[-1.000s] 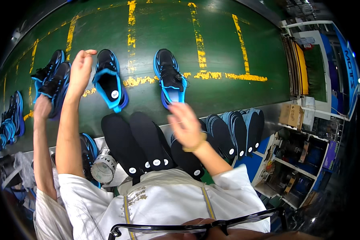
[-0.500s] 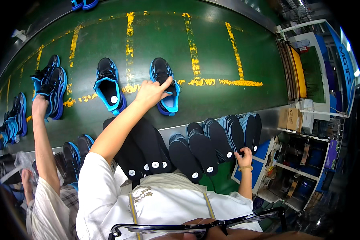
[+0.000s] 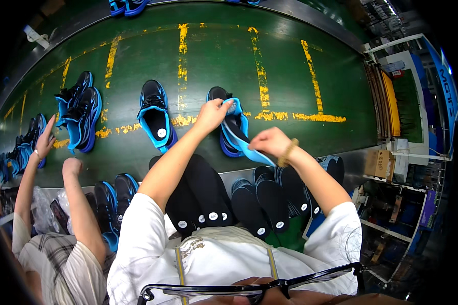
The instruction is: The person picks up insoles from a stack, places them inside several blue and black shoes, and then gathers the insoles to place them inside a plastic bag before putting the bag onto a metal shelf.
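Note:
My left hand [image 3: 215, 113] pinches the tongue [image 3: 232, 105] of a black and blue sneaker [image 3: 239, 149] and pulls it up, leaving the opening wide. In my right hand [image 3: 273, 143] is a black insole with a light blue underside [image 3: 253, 153]. Its front end slants into that sneaker, while the rear end sticks out towards me, bent in my fingers. Left of it stands another sneaker [image 3: 151, 94], with a black insole [image 3: 156, 123] inside that bears a round white sticker.
Stacks of black insoles [image 3: 252, 203] and larger black insoles [image 3: 196, 188] lie along the near edge of the green table [image 3: 216, 56], marked with yellow lines. To the left, a co-worker's hands [image 3: 72, 166] are near more sneakers [image 3: 84, 122]. A cardboard box [image 3: 379, 163] and shelving [image 3: 392, 213] stand right.
My right hand has come from the insole stacks to the sneaker, bringing an insole partly into it. My left hand now lifts the tongue. The co-worker's hand has left the sneaker it was touching.

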Available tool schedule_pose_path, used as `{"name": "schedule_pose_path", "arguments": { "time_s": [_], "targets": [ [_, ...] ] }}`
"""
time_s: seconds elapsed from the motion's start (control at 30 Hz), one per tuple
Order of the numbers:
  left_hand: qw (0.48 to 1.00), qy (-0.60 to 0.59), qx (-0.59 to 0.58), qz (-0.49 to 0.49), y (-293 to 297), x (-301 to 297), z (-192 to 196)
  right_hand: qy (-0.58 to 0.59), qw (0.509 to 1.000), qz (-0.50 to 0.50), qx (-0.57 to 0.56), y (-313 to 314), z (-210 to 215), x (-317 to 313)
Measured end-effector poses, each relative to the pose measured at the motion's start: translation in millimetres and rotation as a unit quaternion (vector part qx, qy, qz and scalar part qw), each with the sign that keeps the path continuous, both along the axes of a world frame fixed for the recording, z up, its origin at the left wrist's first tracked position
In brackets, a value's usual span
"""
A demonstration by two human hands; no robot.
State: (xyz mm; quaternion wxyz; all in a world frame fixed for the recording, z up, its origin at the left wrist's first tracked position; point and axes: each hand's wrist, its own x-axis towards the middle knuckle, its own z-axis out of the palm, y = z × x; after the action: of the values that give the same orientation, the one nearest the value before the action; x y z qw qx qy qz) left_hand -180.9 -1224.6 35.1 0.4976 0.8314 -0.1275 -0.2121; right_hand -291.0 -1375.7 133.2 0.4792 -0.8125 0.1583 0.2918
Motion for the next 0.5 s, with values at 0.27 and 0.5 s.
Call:
{"name": "schedule_pose_path", "arguments": {
  "time_s": [0.27,0.5],
  "targets": [
    [0.995,-0.020,-0.013,-0.093,9.0,1.8,-13.8,-0.308,0.878,0.161,-0.329,28.0,-119.2,7.4],
    [0.990,0.065,-0.064,-0.107,15.9,3.0,-11.7,0.035,0.915,0.205,-0.346,45.9,-38.2,16.1]
  ]
}}
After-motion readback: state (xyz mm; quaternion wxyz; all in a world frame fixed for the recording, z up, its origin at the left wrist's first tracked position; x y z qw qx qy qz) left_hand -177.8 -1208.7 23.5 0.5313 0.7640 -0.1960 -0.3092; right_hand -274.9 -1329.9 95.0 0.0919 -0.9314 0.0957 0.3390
